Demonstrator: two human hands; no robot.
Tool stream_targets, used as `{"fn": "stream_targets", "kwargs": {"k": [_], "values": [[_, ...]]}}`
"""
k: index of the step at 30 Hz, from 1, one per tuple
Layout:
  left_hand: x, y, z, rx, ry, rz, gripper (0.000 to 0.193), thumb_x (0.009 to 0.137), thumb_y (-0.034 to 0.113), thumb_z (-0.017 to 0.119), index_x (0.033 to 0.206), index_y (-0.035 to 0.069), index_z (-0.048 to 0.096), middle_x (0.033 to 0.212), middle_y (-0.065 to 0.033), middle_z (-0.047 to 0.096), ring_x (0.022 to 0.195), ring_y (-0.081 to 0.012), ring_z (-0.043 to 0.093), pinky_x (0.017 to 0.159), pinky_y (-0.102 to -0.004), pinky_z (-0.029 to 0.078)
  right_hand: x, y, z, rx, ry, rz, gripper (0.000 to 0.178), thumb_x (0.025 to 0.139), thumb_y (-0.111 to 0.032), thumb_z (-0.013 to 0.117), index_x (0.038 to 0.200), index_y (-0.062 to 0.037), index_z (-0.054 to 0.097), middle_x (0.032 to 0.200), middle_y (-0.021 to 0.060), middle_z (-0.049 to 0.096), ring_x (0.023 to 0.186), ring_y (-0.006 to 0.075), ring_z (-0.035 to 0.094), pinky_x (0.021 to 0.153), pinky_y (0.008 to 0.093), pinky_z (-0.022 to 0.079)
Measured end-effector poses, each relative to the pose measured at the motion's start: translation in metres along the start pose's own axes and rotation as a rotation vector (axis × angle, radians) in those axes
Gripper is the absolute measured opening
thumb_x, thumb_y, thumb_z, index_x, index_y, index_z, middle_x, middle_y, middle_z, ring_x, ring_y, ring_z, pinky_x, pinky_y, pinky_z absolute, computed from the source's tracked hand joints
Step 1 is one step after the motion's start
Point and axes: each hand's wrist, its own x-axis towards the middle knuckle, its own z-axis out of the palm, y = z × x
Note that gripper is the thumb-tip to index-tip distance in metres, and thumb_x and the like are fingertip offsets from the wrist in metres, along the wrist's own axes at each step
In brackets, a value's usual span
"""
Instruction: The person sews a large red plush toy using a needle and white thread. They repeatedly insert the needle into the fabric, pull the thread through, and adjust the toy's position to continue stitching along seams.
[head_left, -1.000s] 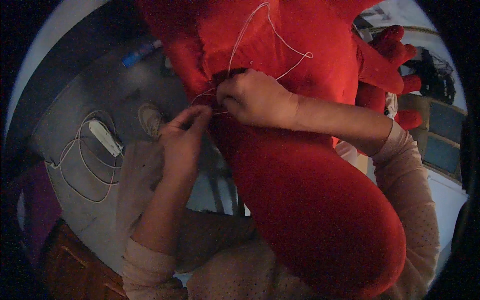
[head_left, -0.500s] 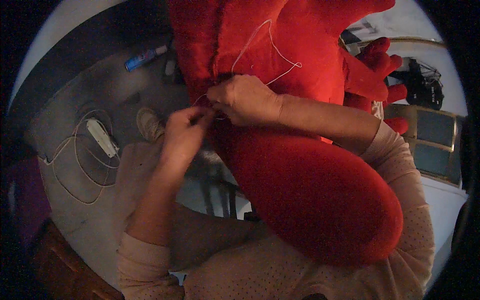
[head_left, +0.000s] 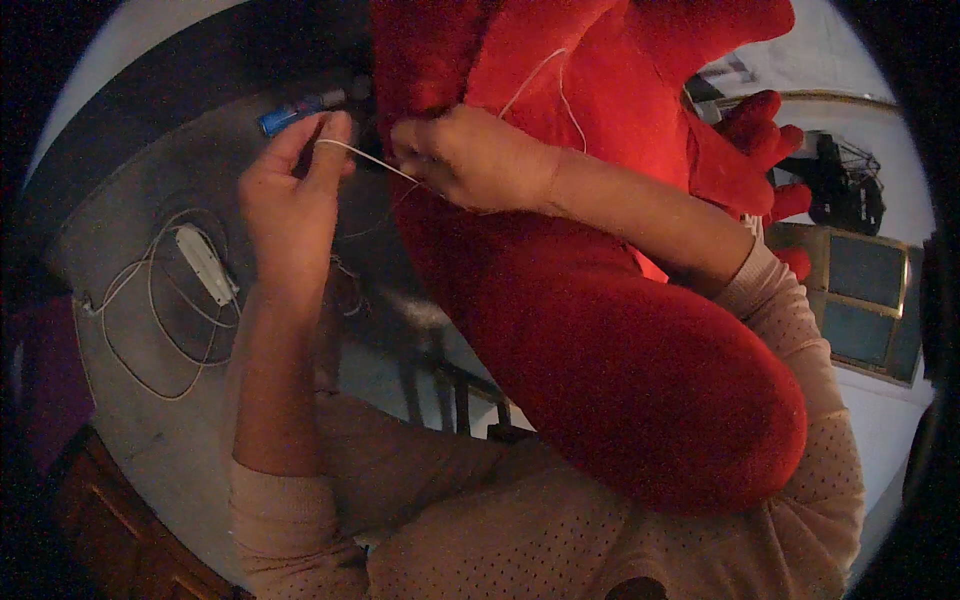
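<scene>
A large red plush figure (head_left: 620,370) with stubby limbs lies across my lap and reaches to the top of the view. My left hand (head_left: 292,205) is closed in a pinch, off the plush to its left. White thread (head_left: 372,160) runs taut from its fingers to the plush's edge beside my right hand. My right hand (head_left: 480,165) is closed on the plush's left edge, its fingertips partly hidden. Behind my right wrist a loop of the thread lies loose over the red fabric. I cannot make out a needle.
On the grey floor at left lie a white power strip (head_left: 203,265) with a looped cord and a blue can (head_left: 290,115). More red plush limbs (head_left: 760,130), a black bag (head_left: 845,185) and a framed glass panel (head_left: 868,300) are at right. Brown wooden furniture (head_left: 120,530) stands lower left.
My left hand has moved left and up, away from my right hand, drawing the thread taut. The loose loop on the plush has become smaller. My right hand has shifted slightly up and left.
</scene>
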Motion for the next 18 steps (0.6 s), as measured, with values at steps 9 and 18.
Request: {"fn": "stream_targets", "kwargs": {"k": [9,18], "values": [[0.009,-0.002,-0.006,-0.202,0.02,-0.086,0.027,0.088,0.024,0.066,0.101,0.001,0.068,0.079,-0.0034,0.064,0.071,-0.0091,0.057,0.069,-0.0221,0.046,-0.008,0.001,0.008,0.539,-0.155,-0.11,0.013,0.08,0.003,0.054,0.09,-0.0033,0.059,0.075,0.008,0.062,0.07,0.0195,0.06,0.064,0.0329,0.048],[0.014,-0.017,0.002,-0.352,-0.058,-0.275,0.025,0.093,0.024,0.059,0.098,0.002,0.069,0.074,-0.0005,0.058,0.062,-0.0095,0.05,0.066,-0.0258,0.048,-0.038,-0.025,-0.012,0.932,-0.107,0.132,0.039,0.093,-0.005,0.048,0.13,-0.0093,0.038,0.077,0.0012,0.053,0.07,0.0098,0.05,0.065,0.0239,0.042]]}}
